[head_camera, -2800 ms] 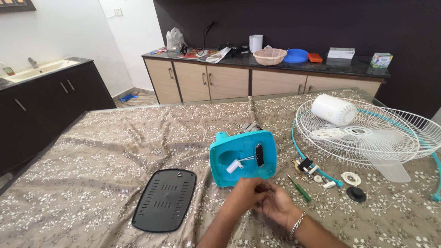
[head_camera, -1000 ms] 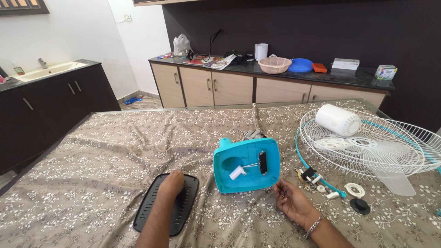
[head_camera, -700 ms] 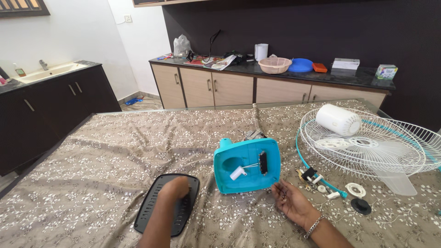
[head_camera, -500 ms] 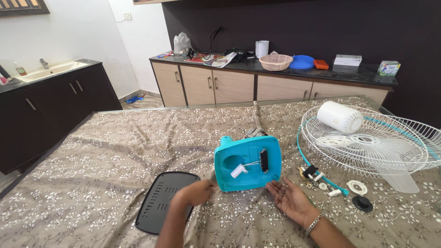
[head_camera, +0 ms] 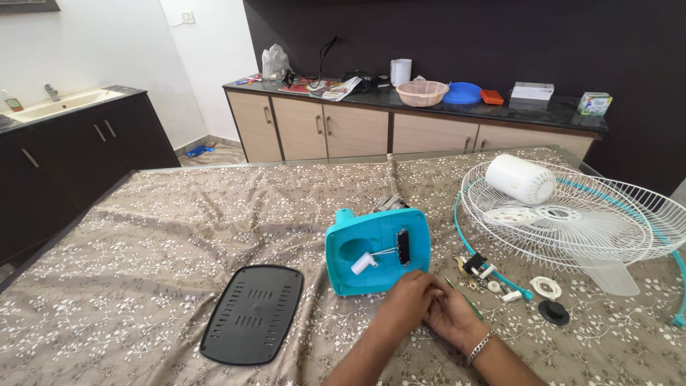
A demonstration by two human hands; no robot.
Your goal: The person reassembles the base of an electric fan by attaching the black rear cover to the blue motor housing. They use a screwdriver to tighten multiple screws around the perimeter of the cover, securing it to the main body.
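Note:
My left hand (head_camera: 409,294) and my right hand (head_camera: 451,314) meet just in front of the turquoise fan base housing (head_camera: 377,250), fingers pressed together; whatever small part lies between them is hidden. The housing lies open side up, showing a white capacitor (head_camera: 363,262) and a black switch block (head_camera: 404,246). A green-handled screwdriver (head_camera: 471,307) lies partly under my right hand. The black vented base plate (head_camera: 253,313) lies flat to the left, apart from both hands.
White wire fan guards (head_camera: 572,218) with a white motor cover (head_camera: 519,179) and translucent blade sit at the right. Small white and black fan parts (head_camera: 547,300) lie beside them. A floral cloth (head_camera: 143,243) covers the table. Cabinets and a cluttered counter (head_camera: 429,100) stand behind.
My left hand left the black base plate and moved right to join my right hand in front of the turquoise housing. My right palm, open before, has turned and closed against the left.

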